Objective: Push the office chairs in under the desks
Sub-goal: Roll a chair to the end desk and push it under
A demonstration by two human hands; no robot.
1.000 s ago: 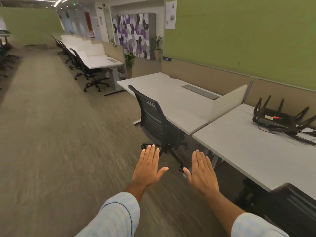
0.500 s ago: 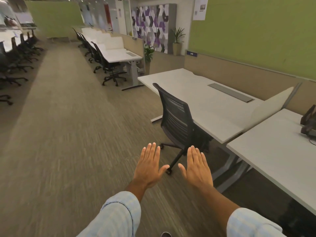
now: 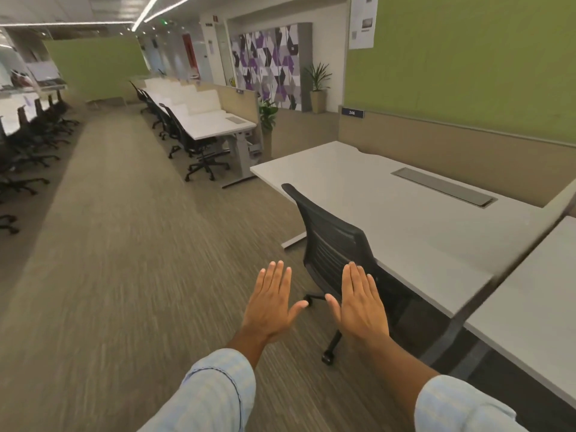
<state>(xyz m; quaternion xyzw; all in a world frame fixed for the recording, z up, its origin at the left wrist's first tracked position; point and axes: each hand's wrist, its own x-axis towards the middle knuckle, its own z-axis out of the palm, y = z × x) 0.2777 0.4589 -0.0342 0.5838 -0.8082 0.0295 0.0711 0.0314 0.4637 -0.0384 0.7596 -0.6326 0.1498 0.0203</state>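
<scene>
A black mesh office chair stands at the front edge of a grey desk, its seat partly under the top and its back angled out into the aisle. My left hand is held out flat with the fingers together, left of the chair and short of it. My right hand is also flat and empty, and overlaps the lower part of the chair back; whether it touches is unclear. Further off, black chairs line a row of white desks.
A second grey desk lies at the right behind a low divider. Carpeted aisle stretches ahead on the left. More black chairs stand along the left side. Potted plants sit by the partition.
The view has moved forward and turned left along the aisle; the chair is now closer and just beyond my hands. Both hands stay raised flat and empty.
</scene>
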